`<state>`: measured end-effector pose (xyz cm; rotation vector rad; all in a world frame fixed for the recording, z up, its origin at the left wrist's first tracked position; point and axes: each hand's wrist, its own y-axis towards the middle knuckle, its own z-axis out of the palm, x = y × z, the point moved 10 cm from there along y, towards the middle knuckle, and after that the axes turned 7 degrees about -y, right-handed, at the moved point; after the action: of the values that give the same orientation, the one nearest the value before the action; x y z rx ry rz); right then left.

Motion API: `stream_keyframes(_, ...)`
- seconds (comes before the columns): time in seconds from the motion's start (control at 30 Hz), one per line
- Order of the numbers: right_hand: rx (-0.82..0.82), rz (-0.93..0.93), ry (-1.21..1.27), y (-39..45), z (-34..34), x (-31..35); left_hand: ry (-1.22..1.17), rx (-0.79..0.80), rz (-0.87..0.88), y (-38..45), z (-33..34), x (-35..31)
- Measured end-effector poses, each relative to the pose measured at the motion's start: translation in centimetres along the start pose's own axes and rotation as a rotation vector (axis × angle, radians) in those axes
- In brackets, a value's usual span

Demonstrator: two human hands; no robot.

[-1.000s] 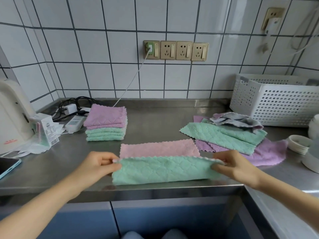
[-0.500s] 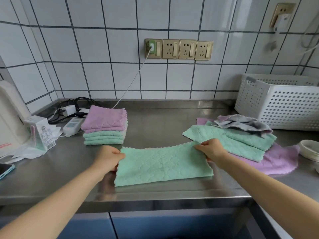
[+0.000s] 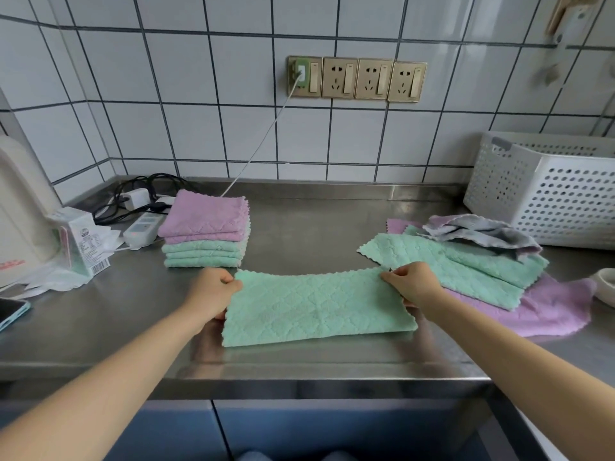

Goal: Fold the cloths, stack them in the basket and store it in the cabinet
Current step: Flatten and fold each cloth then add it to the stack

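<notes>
On the stainless steel counter (image 3: 299, 221), a neat stack of folded purple and green cloths (image 3: 206, 231) sits beside a white power strip (image 3: 141, 227), and a loose heap of unfolded green, purple and grey cloths (image 3: 482, 261) lies before the white perforated plastic basket (image 3: 549, 194). Between them, near the front edge, lies a quilted green cloth (image 3: 316, 304), folded in half lengthwise, scalloped edges aligned. The left hand (image 3: 213, 292) and right hand (image 3: 416, 284) pinch its far corners.

steel counter (image 3: 309, 224) | green cloth (image 3: 316, 307) | folded stack (image 3: 206, 231) | basket (image 3: 549, 191) | possibly phone (image 3: 11, 311)
</notes>
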<state>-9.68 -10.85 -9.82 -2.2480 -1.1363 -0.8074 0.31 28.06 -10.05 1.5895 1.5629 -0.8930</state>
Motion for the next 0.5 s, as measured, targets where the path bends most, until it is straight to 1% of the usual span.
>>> stream_keyframes(0.1, 0.017, 0.002, -0.039, -0.5, -0.2, 0.6, 0.139, 0.006, 0.035, -0.3, 0.1, -1.1)
stream_keyframes(0.13, 0.015, -0.007, -0.054, -0.8, -0.6, 1.1, 0.24, 0.008, 0.057, -0.8, 0.0, -1.9)
stream_keyframes(0.17, -0.009, -0.036, -0.075, -1.1, -1.3, 1.8, 0.411, 0.013, 0.095, -1.7, -0.1, -3.0)
stream_keyframes(0.2, -0.069, -0.094, -0.11, -1.6, -2.4, 2.7, 0.607, 0.0, 0.156, -2.8, -0.1, -4.3)
stream_keyframes(0.23, -0.163, -0.183, -0.16, -2.5, -3.7, 4.0, 0.752, -0.03, 0.232, -3.9, -0.1, -5.5)
stream_keyframes(0.27, -0.264, -0.298, -0.2, -4.0, -4.9, 5.4, 0.762, -0.055, 0.335, -5.4, 0.2, -7.0)
stream_keyframes(0.3, -0.327, -0.437, -0.219, -6.1, -5.4, 7.0, 0.668, -0.032, 0.435, -7.0, 1.0, -8.3)
stream_keyframes(0.33, -0.315, -0.58, -0.232, -8.2, -4.8, 8.1, 0.531, 0.061, 0.507, -8.8, 2.2, -9.1)
stream_keyframes(0.37, -0.243, -0.713, -0.268, -10.2, -3.3, 8.8, 0.42, 0.193, 0.552, -10.5, 3.9, -9.5)
stream_keyframes(0.4, -0.139, -0.828, -0.328, -11.9, -1.1, 8.9, 0.389, 0.33, 0.578, -12.3, 6.0, -9.6)
stream_keyframes(0.43, -0.032, -0.909, -0.399, -13.0, 1.3, 8.3, 0.432, 0.436, 0.6, -13.7, 7.9, -9.2)
stream_keyframes(0.47, 0.049, -0.963, -0.46, -13.8, 3.1, 7.5, 0.493, 0.494, 0.622, -14.6, 9.1, -8.7)
stream_keyframes(0.5, 0.094, -0.997, -0.506, -14.1, 4.2, 6.6, 0.556, 0.526, 0.635, -15.1, 10.0, -8.0)
